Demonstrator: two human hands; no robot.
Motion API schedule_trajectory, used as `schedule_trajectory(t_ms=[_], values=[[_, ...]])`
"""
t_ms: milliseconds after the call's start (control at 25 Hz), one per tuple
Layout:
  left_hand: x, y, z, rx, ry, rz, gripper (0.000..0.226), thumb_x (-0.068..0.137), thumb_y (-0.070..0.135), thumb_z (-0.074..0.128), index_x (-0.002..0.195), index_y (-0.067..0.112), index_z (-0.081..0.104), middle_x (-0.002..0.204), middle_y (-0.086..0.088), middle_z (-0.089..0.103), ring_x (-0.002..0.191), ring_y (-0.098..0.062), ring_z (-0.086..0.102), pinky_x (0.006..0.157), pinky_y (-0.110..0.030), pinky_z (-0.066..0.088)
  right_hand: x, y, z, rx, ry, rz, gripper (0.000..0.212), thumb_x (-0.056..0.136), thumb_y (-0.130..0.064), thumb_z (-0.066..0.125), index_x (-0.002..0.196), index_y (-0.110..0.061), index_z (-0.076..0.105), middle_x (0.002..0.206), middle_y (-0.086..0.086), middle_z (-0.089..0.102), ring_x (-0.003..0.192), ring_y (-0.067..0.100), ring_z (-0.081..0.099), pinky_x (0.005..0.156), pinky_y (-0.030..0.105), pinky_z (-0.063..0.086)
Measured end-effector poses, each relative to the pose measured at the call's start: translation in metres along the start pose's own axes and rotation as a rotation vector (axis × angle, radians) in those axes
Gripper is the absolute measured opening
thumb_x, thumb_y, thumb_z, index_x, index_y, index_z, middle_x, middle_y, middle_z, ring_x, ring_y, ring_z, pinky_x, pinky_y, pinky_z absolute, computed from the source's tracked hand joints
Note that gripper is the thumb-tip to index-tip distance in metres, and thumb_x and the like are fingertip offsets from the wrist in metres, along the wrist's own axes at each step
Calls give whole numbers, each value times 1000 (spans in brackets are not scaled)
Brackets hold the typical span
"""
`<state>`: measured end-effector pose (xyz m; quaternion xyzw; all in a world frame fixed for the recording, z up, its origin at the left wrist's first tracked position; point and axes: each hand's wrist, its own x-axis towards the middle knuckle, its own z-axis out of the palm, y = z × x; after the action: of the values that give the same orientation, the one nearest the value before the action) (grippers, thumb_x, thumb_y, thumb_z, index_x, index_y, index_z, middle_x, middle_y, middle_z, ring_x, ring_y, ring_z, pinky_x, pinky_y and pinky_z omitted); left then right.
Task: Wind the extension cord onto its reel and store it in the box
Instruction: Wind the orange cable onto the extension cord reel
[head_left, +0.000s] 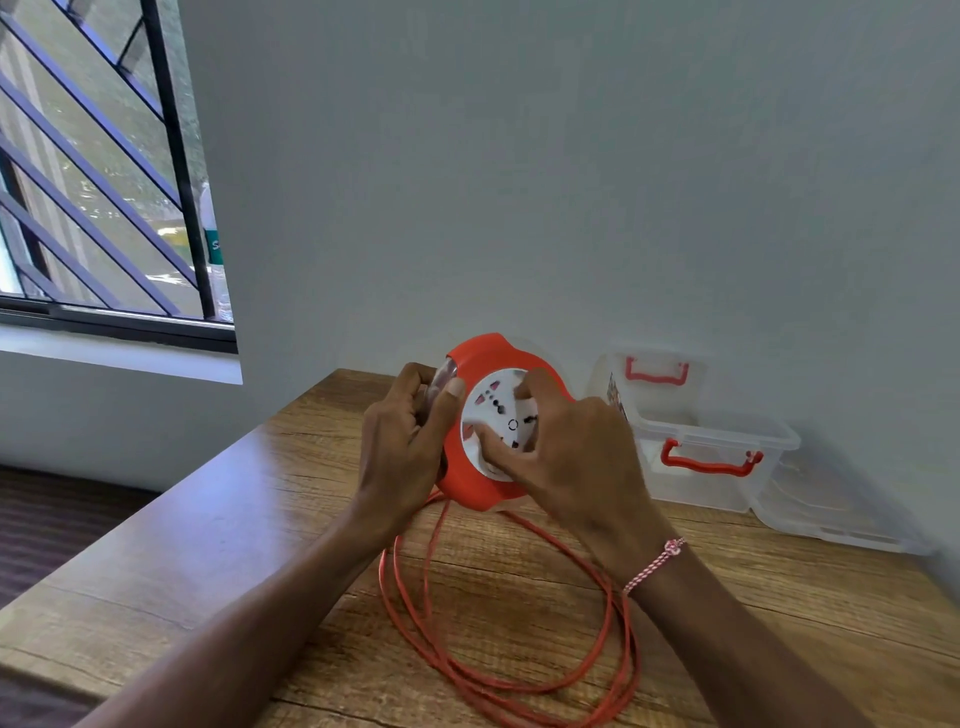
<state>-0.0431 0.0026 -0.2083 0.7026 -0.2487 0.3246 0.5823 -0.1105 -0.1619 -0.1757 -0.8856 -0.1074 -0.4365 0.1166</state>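
An orange round cord reel (485, 358) with a white socket face is held upright above the wooden table (218, 525). My left hand (402, 441) grips its left rim, thumb on the front edge. My right hand (566, 447) rests its fingers and thumb on the white socket disc. The orange extension cord (498, 680) hangs from the reel's underside and lies in loose loops on the table between my forearms. A clear plastic box (727, 488) with orange handles stands open at the right, beside the wall.
The box's clear lid (657, 371) with an orange handle leans against the wall behind the box. Another clear lid or tray (831, 519) lies to the box's right. A barred window (104, 171) is at the left. The table's left edge drops to a dark floor.
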Motion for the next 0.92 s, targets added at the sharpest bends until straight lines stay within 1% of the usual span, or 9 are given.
schedule_trajectory(t_ms=[120, 160, 280, 400, 560, 640, 720, 800, 920], values=[[-2, -1, 2, 18, 18, 7, 47, 98, 59, 53, 92, 12, 57, 68, -7, 68, 56, -24, 70, 46, -51, 56, 0, -10, 9, 629, -76, 619, 57, 83, -66, 69, 109, -19, 54, 71, -8, 75, 53, 11, 70, 43, 23, 55], [-1, -2, 1, 31, 25, 7, 48, 98, 60, 52, 92, 12, 56, 66, -8, 67, 54, -25, 68, 44, -50, 55, 1, -11, 8, 731, -100, 692, 55, 84, -67, 69, 107, -19, 53, 64, -5, 74, 48, 12, 69, 41, 23, 53], [2, -4, -1, -1, 43, -39, 51, 98, 62, 51, 93, 11, 56, 67, -16, 65, 55, -36, 67, 43, -55, 51, 0, 3, 3, 305, -1, 310, 51, 85, -72, 59, 104, -26, 55, 80, -15, 68, 60, 5, 66, 52, 18, 54], [5, -6, -4, -23, 67, -89, 54, 96, 63, 51, 97, 9, 58, 73, -11, 67, 61, -37, 70, 48, -61, 54, 4, 17, -3, -50, -20, -210, 47, 93, -61, 58, 128, -31, 52, 113, -3, 64, 77, 12, 69, 56, 23, 58], [6, -6, -5, -14, 50, -105, 50, 96, 64, 52, 96, 15, 58, 79, -3, 70, 60, -24, 72, 52, -56, 58, 3, 19, -3, -270, -90, -401, 63, 95, -54, 63, 151, -37, 41, 109, 3, 71, 81, 21, 73, 51, 29, 55], [5, -6, -5, -5, 29, -81, 49, 97, 63, 53, 95, 14, 58, 74, -8, 69, 59, -29, 71, 48, -57, 56, 2, 17, -4, -278, -74, -390, 64, 94, -55, 63, 152, -35, 44, 101, 3, 76, 76, 22, 73, 53, 28, 55], [3, -6, -3, 8, 14, -53, 50, 98, 61, 53, 95, 11, 57, 70, -15, 67, 57, -39, 68, 44, -58, 52, 2, 14, -6, -235, -56, -332, 64, 90, -60, 64, 145, -30, 53, 93, 4, 78, 72, 22, 74, 57, 29, 57], [0, -3, -1, 20, 9, -29, 43, 99, 59, 53, 91, 17, 57, 68, -11, 66, 56, -37, 66, 45, -56, 52, 3, 5, -6, -122, -24, -163, 62, 87, -68, 63, 132, -25, 60, 82, -2, 75, 64, 19, 71, 55, 28, 57], [-3, 0, 2, 25, 7, -9, 32, 98, 59, 54, 90, 28, 55, 72, -5, 69, 57, -22, 71, 48, -50, 58, -1, -5, 7, 376, -66, 382, 55, 84, -67, 68, 112, -21, 56, 76, -19, 65, 51, 4, 64, 45, 14, 52]])
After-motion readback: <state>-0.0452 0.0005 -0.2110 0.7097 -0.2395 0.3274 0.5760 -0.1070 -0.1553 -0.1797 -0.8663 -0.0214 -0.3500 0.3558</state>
